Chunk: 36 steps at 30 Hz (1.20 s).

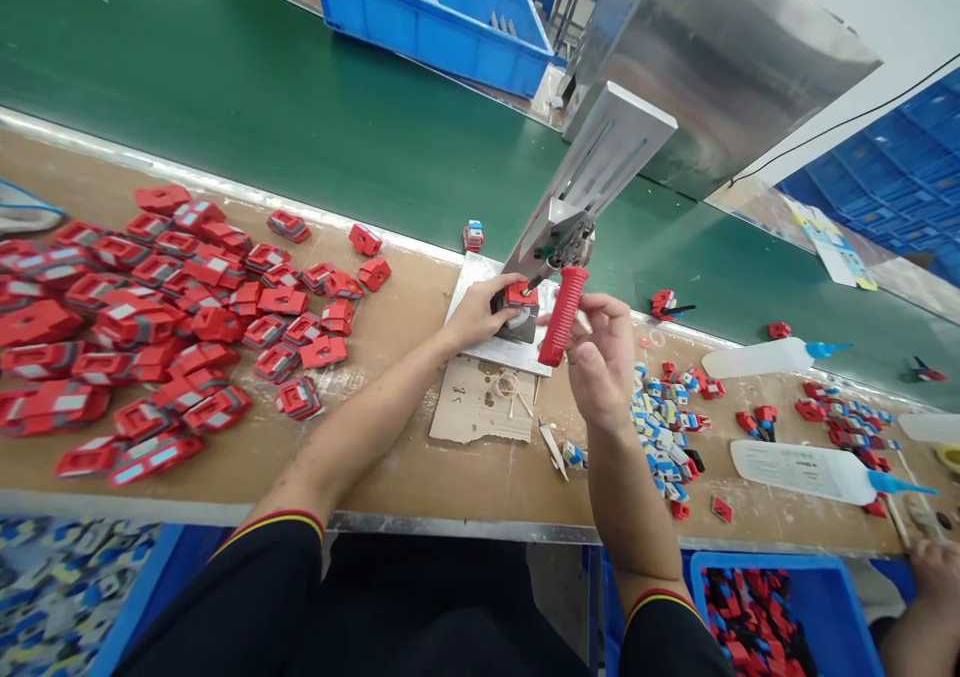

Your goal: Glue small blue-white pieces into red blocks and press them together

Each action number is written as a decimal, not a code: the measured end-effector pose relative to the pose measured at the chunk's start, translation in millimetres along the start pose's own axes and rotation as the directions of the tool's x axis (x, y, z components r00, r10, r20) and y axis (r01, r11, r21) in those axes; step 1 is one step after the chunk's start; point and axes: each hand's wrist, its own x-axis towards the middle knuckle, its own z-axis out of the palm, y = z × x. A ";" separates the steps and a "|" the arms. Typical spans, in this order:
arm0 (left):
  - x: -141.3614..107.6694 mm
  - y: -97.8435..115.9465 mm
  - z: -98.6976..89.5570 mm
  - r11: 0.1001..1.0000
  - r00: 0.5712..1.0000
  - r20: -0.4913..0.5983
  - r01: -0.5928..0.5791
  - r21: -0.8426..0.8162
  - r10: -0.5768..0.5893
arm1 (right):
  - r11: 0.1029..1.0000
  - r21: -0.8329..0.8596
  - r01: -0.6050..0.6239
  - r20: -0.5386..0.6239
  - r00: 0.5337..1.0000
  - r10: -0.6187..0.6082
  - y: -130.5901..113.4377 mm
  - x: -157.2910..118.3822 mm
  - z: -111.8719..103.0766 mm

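Note:
A hand-operated toggle press (pixel 566 232) stands on a metal base plate (pixel 469 292), its red ribbed handle (pixel 564 317) pointing down toward me. My left hand (pixel 484 312) is closed on a red plastic part (pixel 523 295) at the press's fixture, under the clamp's tip. Beside the handle, my right hand (pixel 604 357) has its fingers curled behind the grip, with the thumb on the near side. A piece of cardboard (pixel 480 407) with cotton swabs lies in front of the plate.
Many red parts (pixel 217 327) are heaped at the left. Small blue-and-white parts (pixel 660 427) and squeeze bottles (pixel 799 469) lie at the right. Beyond runs a green conveyor belt (pixel 247 107) with a blue crate (pixel 435 27) behind. Another person's hand (pixel 937 567) shows lower right.

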 end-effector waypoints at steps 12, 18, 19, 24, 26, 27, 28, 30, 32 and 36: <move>-1.8 0.4 0.1 1.000 1.000 -0.010 0.015 0.018 -0.015 | 0.931 0.154 -0.330 0.077 0.944 0.321 -19.7 7.8 4.2; -2.7 0.3 1.2 1.000 1.000 -0.024 0.016 -0.007 -0.016 | 0.931 0.179 -0.318 0.085 0.948 0.307 -30.0 11.4 -1.4; -2.7 0.5 1.3 1.000 1.000 -0.024 0.015 -0.012 -0.015 | 0.928 0.193 -0.318 0.085 0.948 0.307 -32.8 12.6 -1.5; -3.0 1.2 1.1 0.999 0.999 -0.028 0.030 -0.011 -0.031 | 0.936 0.186 -0.300 0.083 0.954 0.290 -41.4 17.6 1.2; -3.0 1.4 1.0 0.999 0.999 -0.028 0.036 -0.002 -0.036 | 0.934 0.184 -0.306 0.085 0.952 0.295 -41.7 18.1 2.0; -3.0 1.5 1.0 0.999 0.999 -0.025 0.035 0.004 -0.035 | 0.931 0.188 -0.314 0.085 0.949 0.303 -41.2 17.8 2.3; -2.9 1.5 1.0 0.999 0.999 -0.023 0.033 0.008 -0.033 | 0.927 0.194 -0.320 0.083 0.947 0.310 -40.3 17.3 2.5; -2.7 1.5 1.0 1.000 1.000 -0.019 0.025 0.017 -0.025 | 0.920 0.207 -0.333 0.076 0.943 0.324 -37.1 15.3 2.8; -2.5 1.4 1.0 0.999 0.999 -0.021 0.024 0.023 -0.024 | 0.915 0.217 -0.341 0.075 0.940 0.333 -33.1 12.6 3.0; -2.7 1.8 0.7 0.999 0.999 -0.029 0.029 0.033 -0.028 | 0.908 0.220 -0.356 0.085 0.935 0.346 -26.1 8.1 3.7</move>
